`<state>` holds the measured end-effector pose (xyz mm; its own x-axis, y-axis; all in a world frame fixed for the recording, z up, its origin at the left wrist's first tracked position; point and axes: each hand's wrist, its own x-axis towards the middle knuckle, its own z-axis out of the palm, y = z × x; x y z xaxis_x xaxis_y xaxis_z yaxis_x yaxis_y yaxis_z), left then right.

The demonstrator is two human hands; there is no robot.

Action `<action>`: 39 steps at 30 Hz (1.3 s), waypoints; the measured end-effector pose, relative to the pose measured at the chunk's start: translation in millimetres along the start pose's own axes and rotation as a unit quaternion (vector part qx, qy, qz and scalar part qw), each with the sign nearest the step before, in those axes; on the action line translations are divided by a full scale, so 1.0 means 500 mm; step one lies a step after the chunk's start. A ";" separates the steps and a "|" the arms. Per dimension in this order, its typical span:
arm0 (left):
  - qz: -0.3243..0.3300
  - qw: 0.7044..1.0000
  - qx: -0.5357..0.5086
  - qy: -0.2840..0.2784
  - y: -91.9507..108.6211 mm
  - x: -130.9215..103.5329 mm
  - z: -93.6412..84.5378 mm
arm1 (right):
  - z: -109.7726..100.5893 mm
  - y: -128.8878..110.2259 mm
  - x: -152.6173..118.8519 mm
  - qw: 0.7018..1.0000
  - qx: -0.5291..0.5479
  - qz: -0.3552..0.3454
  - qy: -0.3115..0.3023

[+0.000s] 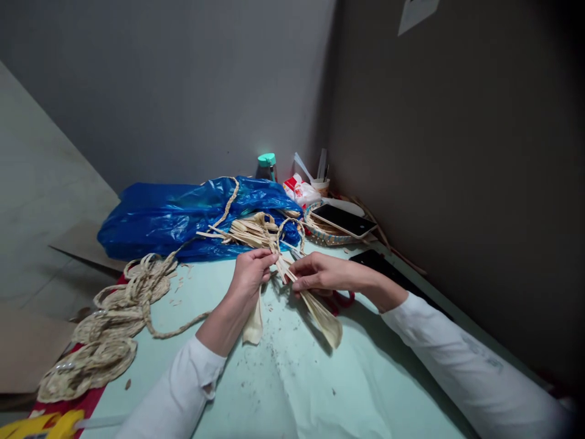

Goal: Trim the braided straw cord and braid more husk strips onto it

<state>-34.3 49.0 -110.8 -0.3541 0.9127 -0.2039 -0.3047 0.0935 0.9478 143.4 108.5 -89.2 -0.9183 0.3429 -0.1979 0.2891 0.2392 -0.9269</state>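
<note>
My left hand (253, 271) pinches pale dried husk strips near the middle of the table. Just to its right, my right hand (319, 272) is closed on a husk strip (326, 317) whose wide end hangs toward the front. Another husk piece (253, 324) hangs below my left hand. Beyond my hands, a bundle of husk strips (253, 230) lies against a blue plastic bag (159, 213). A thin braided loop (291, 222) stands just above the strips. Red-handled scissors (342, 299) lie partly hidden under my right hand.
Coiled braided cords (109, 323) line the table's left edge. A yellow tool (50, 425) sits at the lower left. At the back right are a woven basket (320, 233) with a phone (345, 220) on it, a cup (320, 186) and a green-lidded jar (267, 161).
</note>
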 end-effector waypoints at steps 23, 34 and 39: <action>-0.012 1.000 0.002 -0.022 -0.007 -0.013 0.016 | -0.018 0.026 0.023 0.965 0.010 -0.025 0.262; -0.004 0.998 0.007 -0.064 -0.011 -0.019 0.021 | 0.001 0.047 0.041 0.949 -0.118 0.005 0.291; -0.006 0.997 0.033 -0.072 -0.017 -0.016 0.018 | 0.005 0.037 0.036 0.954 -0.149 -0.012 0.261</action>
<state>-21.1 44.6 -114.8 -0.2182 0.9585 -0.1833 -0.2486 0.1270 0.9602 131.6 116.5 -110.8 -0.6891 0.7202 0.0802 0.4048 0.4744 -0.7817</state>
